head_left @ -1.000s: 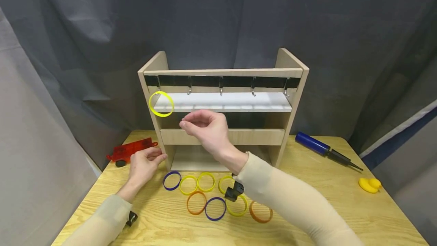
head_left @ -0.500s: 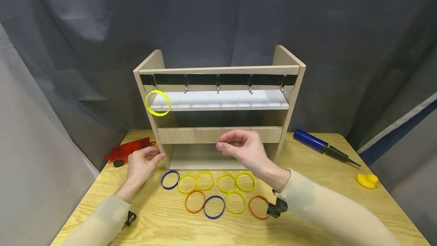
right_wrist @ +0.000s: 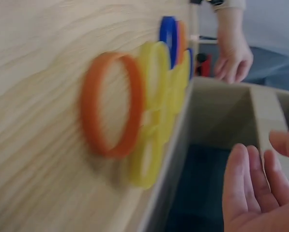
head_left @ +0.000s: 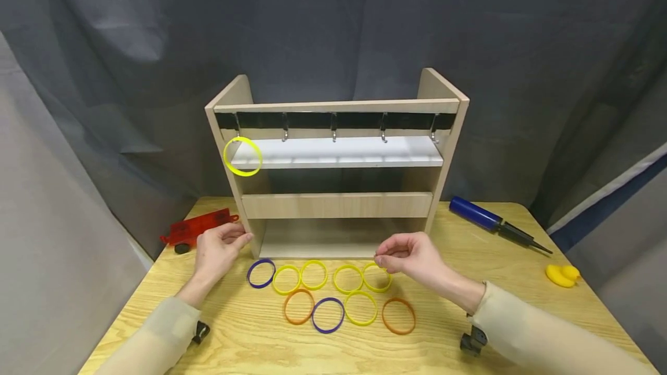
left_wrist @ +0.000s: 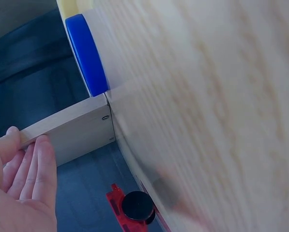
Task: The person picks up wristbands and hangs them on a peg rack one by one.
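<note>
Fingers first, far left: the left hand has thumb and fingertips narrowed onto the front edge of the left side panel of the wooden shelf unit, pinching it low down, with a red toy wagon just beyond. Up above, a yellow ring hangs from the leftmost hook! Down to the table, where the loose rings lie flat before the shelf: blue ring at the left, a pair of yellows beside it, an orange ring nearer the front, then a second blue ring, three more yellows, and another orange ring at the right end. And over that end comes the right hand, fingers softly bent, a gap to the thumb in the wrist view, holding nothing; it's near the right-hand yellow ring of the back row, apart from it. Further right, a blue pump lies on the wood, and last of all, a yellow duck
</note>
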A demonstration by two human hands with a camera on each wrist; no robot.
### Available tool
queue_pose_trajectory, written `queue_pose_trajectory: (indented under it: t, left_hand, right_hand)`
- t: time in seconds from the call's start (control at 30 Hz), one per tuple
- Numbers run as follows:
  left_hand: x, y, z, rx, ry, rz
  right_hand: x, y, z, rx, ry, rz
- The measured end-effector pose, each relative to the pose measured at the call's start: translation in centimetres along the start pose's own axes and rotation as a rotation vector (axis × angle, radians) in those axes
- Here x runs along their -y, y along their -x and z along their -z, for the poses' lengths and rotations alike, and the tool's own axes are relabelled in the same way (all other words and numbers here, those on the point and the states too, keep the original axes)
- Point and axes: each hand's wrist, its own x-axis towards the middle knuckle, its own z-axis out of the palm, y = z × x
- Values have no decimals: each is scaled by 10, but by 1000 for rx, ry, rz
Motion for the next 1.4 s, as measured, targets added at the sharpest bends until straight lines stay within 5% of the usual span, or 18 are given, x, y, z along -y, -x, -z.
queue_pose_trajectory:
  t: [0.3,0.63,1.0,1.4]
  left_hand:
    - [0,1,0,0,-4,16]
    - [-1,2,-2,7,9,97]
    - [-17,10,-12,-4,422,420]
    - [-12,17,-26,-95,665,499]
  right_hand:
    - [-42,14,20,77,135,49]
    - [-60,17,33,129,256,-2]
    - [-67,16,35,187,267,-17]
    - [-67,14,33,236,261,-60]
